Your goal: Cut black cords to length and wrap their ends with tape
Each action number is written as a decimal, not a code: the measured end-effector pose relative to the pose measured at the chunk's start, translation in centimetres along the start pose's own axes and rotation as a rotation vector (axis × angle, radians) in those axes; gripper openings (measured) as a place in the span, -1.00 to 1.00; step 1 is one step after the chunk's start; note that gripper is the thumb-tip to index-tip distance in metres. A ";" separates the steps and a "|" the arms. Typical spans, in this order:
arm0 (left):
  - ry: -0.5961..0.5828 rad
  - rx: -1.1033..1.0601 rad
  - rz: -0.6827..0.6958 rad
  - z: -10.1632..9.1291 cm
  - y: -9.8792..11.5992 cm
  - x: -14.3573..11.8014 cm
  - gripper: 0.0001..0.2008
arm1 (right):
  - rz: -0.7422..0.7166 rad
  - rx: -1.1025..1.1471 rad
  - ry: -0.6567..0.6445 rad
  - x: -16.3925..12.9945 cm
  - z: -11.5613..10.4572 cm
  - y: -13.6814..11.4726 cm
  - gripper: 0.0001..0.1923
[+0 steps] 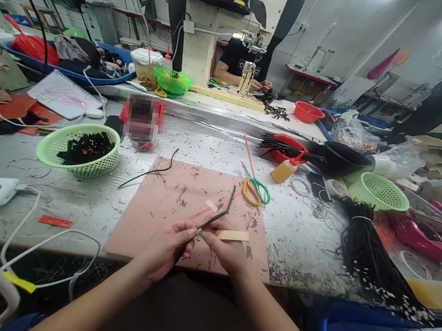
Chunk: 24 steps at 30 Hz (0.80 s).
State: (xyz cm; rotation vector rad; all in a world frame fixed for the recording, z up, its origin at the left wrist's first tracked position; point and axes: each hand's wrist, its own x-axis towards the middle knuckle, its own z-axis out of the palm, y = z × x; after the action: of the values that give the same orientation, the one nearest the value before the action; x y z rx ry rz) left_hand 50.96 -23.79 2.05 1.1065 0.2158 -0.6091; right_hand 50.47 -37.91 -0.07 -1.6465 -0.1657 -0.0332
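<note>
Both hands meet near the table's near edge — left hand [167, 245] and right hand [224, 250] have fingers closed on a thin black cord [221, 211], right also pinching beige tape strip [232, 235], over the pink cutting mat [158, 206] — orange-and-green-handled scissors [256, 189] lie just beyond.

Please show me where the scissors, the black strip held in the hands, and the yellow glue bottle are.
scissors [257, 190]: head view, on the yellow and green handles.
black strip [220, 214]: head view, mid-length above the fingers.
yellow glue bottle [284, 170]: head view, on its body.
</note>
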 end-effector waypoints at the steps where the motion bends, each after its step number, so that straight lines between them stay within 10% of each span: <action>1: 0.015 0.012 0.005 0.0 -0.1 0.0 -0.81 | 0.004 -0.019 0.016 0.0 0.0 0.1 -0.91; 10: 0.045 0.170 0.133 -0.2 -0.6 0.0 -0.79 | -0.048 -0.102 -0.020 0.2 -0.2 -1.2 -0.94; 24: -0.140 0.073 -0.025 -0.3 0.2 -0.2 -0.78 | -0.069 -0.046 -0.202 0.2 -1.1 -1.2 -0.89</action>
State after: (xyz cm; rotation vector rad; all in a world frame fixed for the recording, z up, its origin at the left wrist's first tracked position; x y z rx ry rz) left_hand 50.91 -23.41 2.15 1.1273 0.0868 -0.7183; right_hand 50.62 -38.85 1.27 -1.6879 -0.3781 0.0774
